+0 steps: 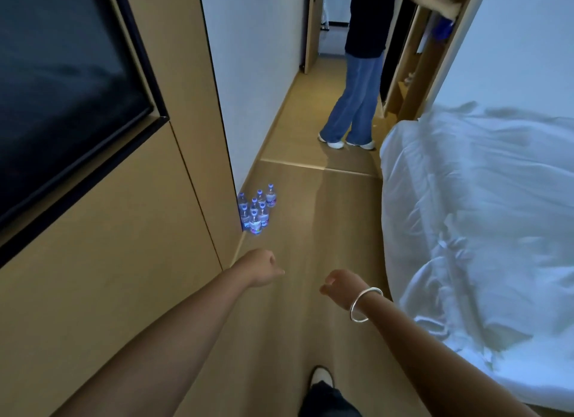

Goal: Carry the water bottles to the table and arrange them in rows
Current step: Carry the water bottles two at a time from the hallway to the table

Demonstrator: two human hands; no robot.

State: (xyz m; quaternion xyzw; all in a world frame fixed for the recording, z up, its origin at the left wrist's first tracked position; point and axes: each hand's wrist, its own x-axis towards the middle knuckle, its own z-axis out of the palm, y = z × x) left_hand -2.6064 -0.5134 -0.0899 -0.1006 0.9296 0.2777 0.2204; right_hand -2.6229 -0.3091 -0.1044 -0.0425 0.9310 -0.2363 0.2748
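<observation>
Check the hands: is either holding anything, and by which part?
Nothing is held. The left hand and right hand are loosely curled and empty, stretched out over the floor. The bottles stand untouched by the wall ahead.

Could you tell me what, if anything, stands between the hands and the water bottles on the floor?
Nothing visible does. Bare floor lies between the left hand, the right hand and the bottles by the wall corner. Both hands are empty.

Single head-worn view (wide-angle), looking forward and down a narrow floor [310, 217] passage; wall panel near left, bed [478, 217] right.
</observation>
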